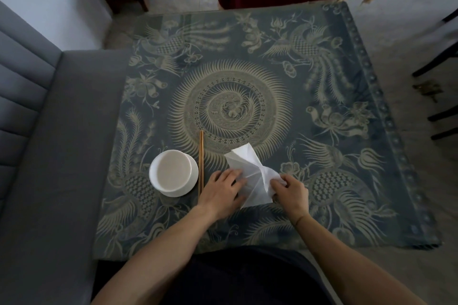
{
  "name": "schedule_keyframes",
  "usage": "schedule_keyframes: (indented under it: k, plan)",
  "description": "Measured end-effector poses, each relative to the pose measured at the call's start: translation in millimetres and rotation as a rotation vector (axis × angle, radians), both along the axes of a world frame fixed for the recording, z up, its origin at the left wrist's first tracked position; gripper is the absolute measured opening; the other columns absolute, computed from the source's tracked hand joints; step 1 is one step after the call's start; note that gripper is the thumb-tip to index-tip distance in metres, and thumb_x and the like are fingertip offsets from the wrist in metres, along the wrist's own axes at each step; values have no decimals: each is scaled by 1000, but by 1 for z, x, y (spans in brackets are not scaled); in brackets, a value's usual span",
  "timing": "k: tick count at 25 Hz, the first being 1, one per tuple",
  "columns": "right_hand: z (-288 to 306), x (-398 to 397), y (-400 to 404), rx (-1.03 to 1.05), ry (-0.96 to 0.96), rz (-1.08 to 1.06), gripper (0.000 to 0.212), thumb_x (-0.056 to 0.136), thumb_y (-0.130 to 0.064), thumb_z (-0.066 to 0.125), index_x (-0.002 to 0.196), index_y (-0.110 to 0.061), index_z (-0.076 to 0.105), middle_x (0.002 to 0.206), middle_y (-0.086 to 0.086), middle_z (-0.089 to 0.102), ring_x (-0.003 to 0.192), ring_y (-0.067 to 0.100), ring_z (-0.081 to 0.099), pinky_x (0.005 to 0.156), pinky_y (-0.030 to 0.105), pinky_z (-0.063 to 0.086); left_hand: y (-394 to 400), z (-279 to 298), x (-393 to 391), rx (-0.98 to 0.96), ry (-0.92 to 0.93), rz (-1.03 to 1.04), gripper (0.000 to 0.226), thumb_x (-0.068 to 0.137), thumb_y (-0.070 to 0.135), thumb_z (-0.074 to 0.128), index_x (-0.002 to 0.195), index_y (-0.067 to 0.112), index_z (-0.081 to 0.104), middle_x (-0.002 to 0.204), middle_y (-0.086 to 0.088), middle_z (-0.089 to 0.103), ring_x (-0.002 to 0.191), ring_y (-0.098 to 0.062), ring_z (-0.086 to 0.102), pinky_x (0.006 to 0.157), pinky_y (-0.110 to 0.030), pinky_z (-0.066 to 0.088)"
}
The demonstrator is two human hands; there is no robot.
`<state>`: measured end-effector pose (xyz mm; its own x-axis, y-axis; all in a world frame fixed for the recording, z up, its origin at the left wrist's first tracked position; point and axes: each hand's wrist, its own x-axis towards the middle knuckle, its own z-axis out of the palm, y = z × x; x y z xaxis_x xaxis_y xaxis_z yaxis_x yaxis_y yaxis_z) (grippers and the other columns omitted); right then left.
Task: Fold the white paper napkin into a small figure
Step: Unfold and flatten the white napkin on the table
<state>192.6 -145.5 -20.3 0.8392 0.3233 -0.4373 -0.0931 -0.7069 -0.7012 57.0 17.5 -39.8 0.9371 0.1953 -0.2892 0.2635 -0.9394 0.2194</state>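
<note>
Your right hand [290, 189] has its grip closed on the gathered, crumpled right end of the white paper napkin [247, 176], fingers curled around the bunched paper. Your left hand [221, 192] lies flat, palm down, fingers extended, pressing the napkin's left edge; it grasps nothing. The napkin lies between the two hands on the tabletop [347, 205], partly folded: creases fan out from the pinched end, one pointed flap reaches away from you, a second flap extends toward you. Just left of your left hand, a pair of wooden chopsticks [201, 156] lies lengthwise, running away from you; the near end is hidden under the hand. Left of the chopsticks, touching or nearly so, a white bowl [171, 169] sits on a white saucer [192, 184]. The tabletop carries a dark blue-grey cloth with a pale bird and sunburst pattern. A grey sofa [49, 156] adjoins the left edge.
</note>
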Motion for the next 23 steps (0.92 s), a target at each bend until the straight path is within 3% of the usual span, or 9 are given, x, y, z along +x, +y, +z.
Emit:
schedule_keyframes:
  k: [4, 6, 12, 18, 21, 23]
  plan:
    - [-6, 11, -14, -71, 21, -94, 22, 80, -22, 63, 63, -9, 58, 61, 4, 61, 65, 24, 57, 63, 37, 45, 4, -3, -3, 35, -26, -15, 48, 98, 49, 38, 137, 23, 48, 154, -4, 36, 141, -24, 29, 115, -48, 24]
    - [-8, 14, -20, -133, 33, -91, 21, 82, -26, 65, 64, -16, 61, 65, 1, 63, 70, 24, 59, 66, 37, 46, 5, -3, -5, 39, -38, -22, 46, 98, 48, 40, 135, 22, 50, 153, -6, 38, 141, -26, 30, 115, -49, 25]
    - [-8, 17, -33, -310, 57, 60, 15, 81, -33, 63, 68, -25, 65, 72, -4, 65, 71, 19, 59, 61, 33, 41, 7, -3, -9, 72, -33, -31, 44, 98, 45, 44, 133, 20, 53, 151, -7, 40, 142, -29, 30, 116, -49, 22]
    - [-4, 18, -36, -412, 74, 256, 24, 78, -35, 59, 61, -18, 60, 64, -1, 64, 61, 18, 60, 56, 31, 46, 10, 0, -7, 80, -6, -10, 48, 98, 48, 41, 132, 17, 54, 153, -11, 38, 144, -33, 27, 116, -55, 21]
    - [2, 15, -31, -479, -196, 287, 27, 82, -47, 54, 68, -23, 50, 66, -6, 58, 56, 13, 53, 49, 30, 41, 10, 2, -4, 77, -79, 29, 52, 97, 54, 35, 124, 16, 58, 146, -12, 46, 139, -32, 36, 113, -55, 26]
    - [6, 13, -20, -346, -496, 391, 21, 85, -46, 59, 84, -27, 50, 82, -6, 58, 68, 14, 54, 53, 32, 43, 8, 1, 1, 60, -166, 54, 51, 99, 54, 34, 120, 15, 59, 138, -10, 52, 132, -28, 44, 113, -51, 29]
